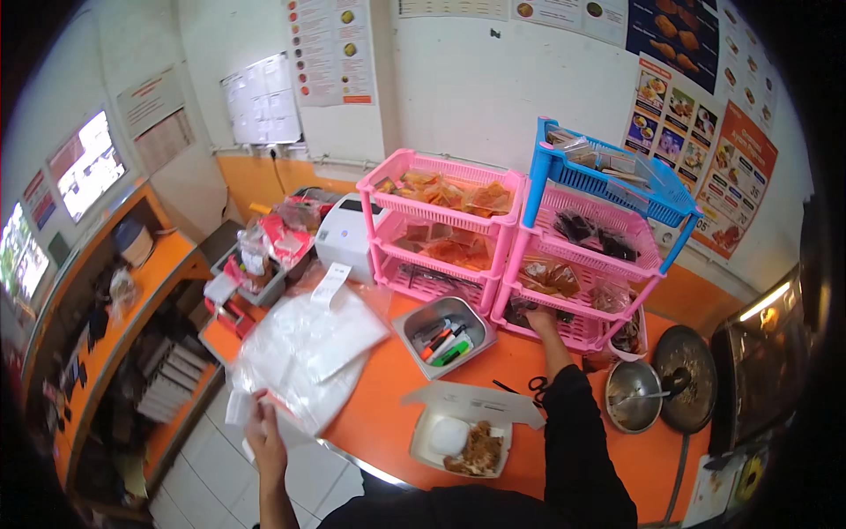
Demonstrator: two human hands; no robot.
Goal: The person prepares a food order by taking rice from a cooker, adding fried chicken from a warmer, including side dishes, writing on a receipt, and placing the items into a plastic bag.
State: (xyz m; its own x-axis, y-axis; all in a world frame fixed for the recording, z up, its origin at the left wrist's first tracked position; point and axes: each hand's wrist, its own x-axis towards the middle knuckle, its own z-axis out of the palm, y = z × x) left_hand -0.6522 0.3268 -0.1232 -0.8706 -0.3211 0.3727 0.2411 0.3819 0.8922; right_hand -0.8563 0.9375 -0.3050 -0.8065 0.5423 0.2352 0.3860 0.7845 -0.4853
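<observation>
My left hand (264, 430) is at the table's front left edge, its fingers closed on a white paper slip (238, 407), beside a pile of clear plastic bags (297, 350). My right hand (538, 317) reaches into the bottom tier of a pink plastic rack (588, 334), at some small dark packets (515, 311); whether it grips one cannot be told. Between my arms an open cardboard meal box (505, 456) holds a mound of white rice (449, 435) and fried chicken (482, 449). Black scissors (538, 390) lie beside my right forearm.
A steel pan of markers (486, 344) stands behind the meal box. Further back are a second pink rack (436, 211), a label printer (350, 231) and a blue top tier (621, 185). To the right are a metal bowl (628, 413), a dark round lid (687, 383) and a glass-fronted warmer (760, 357).
</observation>
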